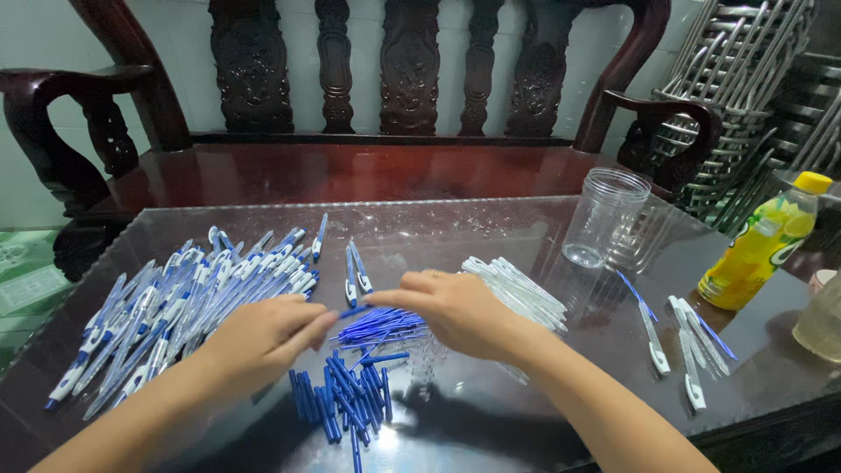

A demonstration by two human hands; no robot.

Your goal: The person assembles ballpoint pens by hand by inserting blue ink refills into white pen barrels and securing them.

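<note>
My left hand (267,335) rests low over the glass table (491,223), fingers curled, fingertips pointing right beside a big heap of assembled blue and white pens (175,302). My right hand (455,311) reaches left, its fingertips touching a bundle of thin blue refills (381,326). Below the refills lies a pile of dark blue pen parts (346,398). A row of clear white pen barrels (521,289) lies just behind my right hand. Whether either hand pinches a small piece is hidden.
An empty clear plastic jar (604,215) stands at the back right. A yellow drink bottle (762,243) and another container (822,320) stand at the right edge, with several loose pens (692,342) near them. A dark carved wooden bench (350,105) lies beyond the table; stacked metal chairs (745,79) stand at the right.
</note>
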